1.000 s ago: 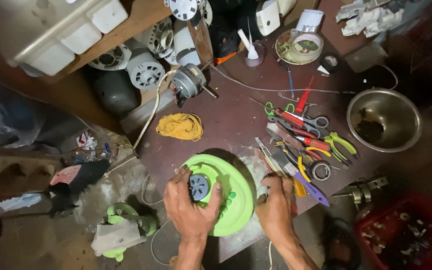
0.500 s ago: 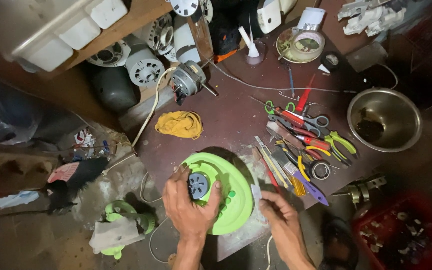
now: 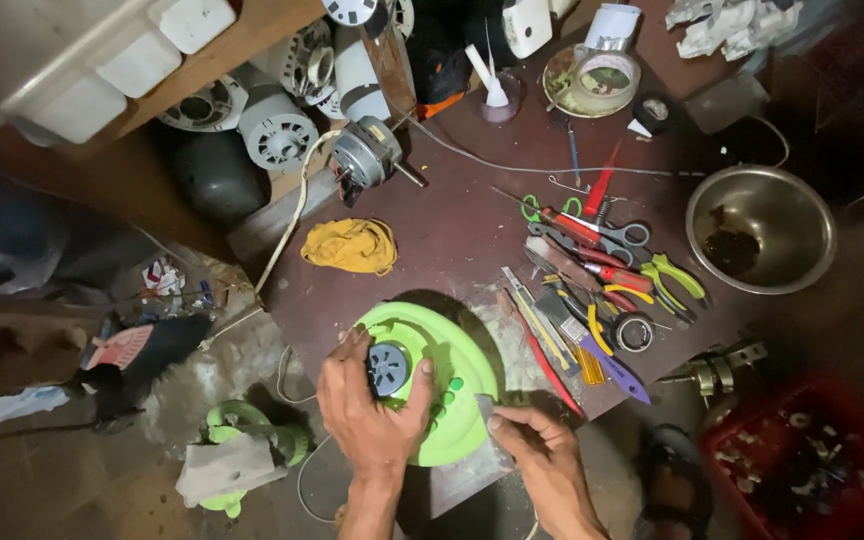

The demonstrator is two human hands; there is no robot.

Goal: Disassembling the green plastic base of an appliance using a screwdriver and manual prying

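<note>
A round light-green plastic fan housing (image 3: pixel 452 355) lies on the dark red-brown worktable (image 3: pixel 452 220), with a small grey motor hub (image 3: pixel 388 367) at its centre. My left hand (image 3: pixel 370 415) rests over the housing's left side, fingers wrapped around the hub. My right hand (image 3: pixel 537 440) sits at the housing's lower right edge and pinches a small flat greyish piece (image 3: pixel 484 405) between thumb and fingers; what that piece is cannot be made out.
A pile of pliers, scissors and screwdrivers (image 3: pixel 597 265) lies right of the housing. A steel bowl (image 3: pixel 760 228) stands at far right, a yellow rag (image 3: pixel 350 246) and a bare motor (image 3: pixel 364 155) behind. A green fan base (image 3: pixel 242 450) lies on the floor left.
My right hand has moved down and left, from the tools by the housing's right side to its lower right edge. My left hand has stayed on the hub.
</note>
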